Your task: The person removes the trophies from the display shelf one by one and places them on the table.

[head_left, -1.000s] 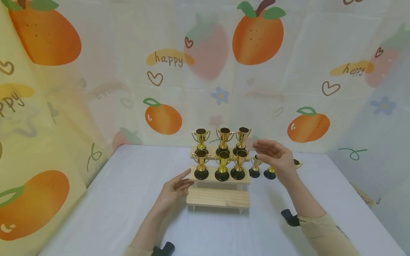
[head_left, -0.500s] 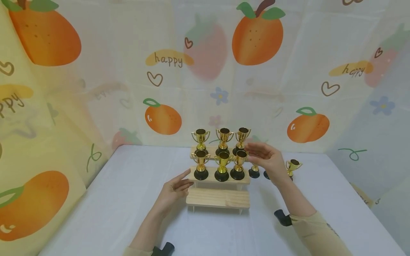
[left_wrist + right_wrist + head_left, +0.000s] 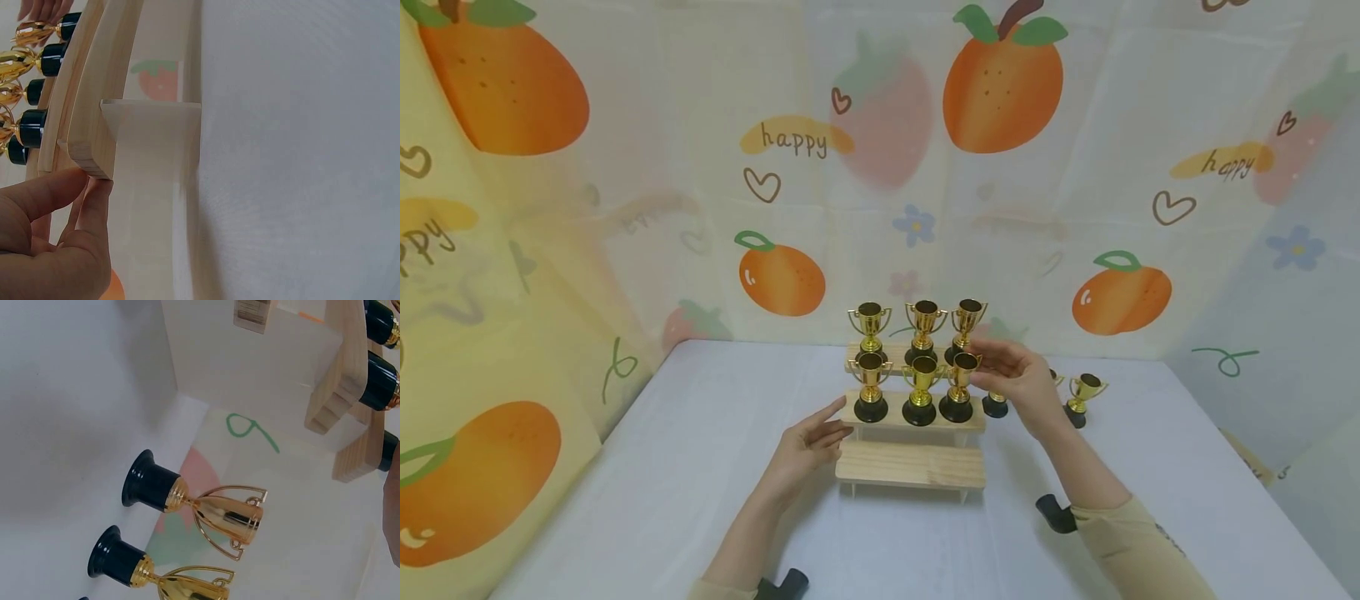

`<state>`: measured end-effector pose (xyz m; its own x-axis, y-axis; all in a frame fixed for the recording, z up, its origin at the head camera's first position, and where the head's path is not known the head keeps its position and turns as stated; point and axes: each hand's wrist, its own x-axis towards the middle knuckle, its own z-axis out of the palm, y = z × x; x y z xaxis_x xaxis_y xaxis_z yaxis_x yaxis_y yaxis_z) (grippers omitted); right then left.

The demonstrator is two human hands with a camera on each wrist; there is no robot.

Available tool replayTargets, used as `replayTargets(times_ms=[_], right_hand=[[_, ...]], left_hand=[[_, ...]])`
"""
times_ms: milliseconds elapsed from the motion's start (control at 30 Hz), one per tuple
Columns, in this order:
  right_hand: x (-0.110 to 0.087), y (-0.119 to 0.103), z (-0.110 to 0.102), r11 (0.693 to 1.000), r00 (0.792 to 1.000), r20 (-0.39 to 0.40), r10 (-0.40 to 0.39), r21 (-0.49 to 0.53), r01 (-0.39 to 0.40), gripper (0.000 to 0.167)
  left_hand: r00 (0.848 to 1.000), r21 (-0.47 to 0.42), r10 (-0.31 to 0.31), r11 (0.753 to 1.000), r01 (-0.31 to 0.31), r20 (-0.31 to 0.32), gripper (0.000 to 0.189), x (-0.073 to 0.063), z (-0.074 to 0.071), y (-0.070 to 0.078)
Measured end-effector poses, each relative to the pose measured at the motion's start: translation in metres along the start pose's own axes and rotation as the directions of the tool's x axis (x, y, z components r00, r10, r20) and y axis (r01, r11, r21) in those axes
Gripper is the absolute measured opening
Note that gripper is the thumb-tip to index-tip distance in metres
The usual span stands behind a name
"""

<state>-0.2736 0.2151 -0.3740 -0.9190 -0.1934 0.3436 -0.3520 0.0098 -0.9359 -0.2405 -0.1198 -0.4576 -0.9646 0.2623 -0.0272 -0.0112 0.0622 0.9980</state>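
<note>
A three-tier pale wooden display stand [image 3: 910,464] holds small gold trophies on black bases, three on the top shelf and three on the middle one. At the middle shelf's left end my left hand [image 3: 805,454] pinches the board [image 3: 97,125] between thumb and finger. On the opposite side, my right hand [image 3: 1022,387] has thumb and fingers around the right handle of the rightmost middle-shelf trophy [image 3: 959,385]. Only a sliver of that hand shows in the right wrist view. The lowest shelf is bare.
Right of the stand, more trophies stand upright on the white table [image 3: 700,483]: one beside the shelf [image 3: 996,407], one partly behind my right hand, and one farther right [image 3: 1077,398]. A fruit-print curtain [image 3: 1015,208] hangs behind the table.
My right hand has moved left from above the loose trophies to the middle-shelf trophy, and its fingers have drawn closer together. The far-right trophy has come into view. My left hand stays put.
</note>
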Motion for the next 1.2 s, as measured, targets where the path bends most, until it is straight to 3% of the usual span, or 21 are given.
replayTargets(times_ms=[567,1200], right_hand=[[0.0010,0.0029,0.0042,0.998,0.998,-0.007,0.061,-0.024,-0.061,0.053],[0.0013,0.0029,0.0034,0.997,0.997,-0.007,0.071,-0.029,-0.072,0.046]], left_hand=[[1.000,0.000,0.004,1.000,-0.004,0.004,0.069,-0.0004,0.0003,-0.0002],[1.000,0.004,-0.001,1.000,0.001,-0.003,0.068,-0.0002,0.0000,-0.0003]])
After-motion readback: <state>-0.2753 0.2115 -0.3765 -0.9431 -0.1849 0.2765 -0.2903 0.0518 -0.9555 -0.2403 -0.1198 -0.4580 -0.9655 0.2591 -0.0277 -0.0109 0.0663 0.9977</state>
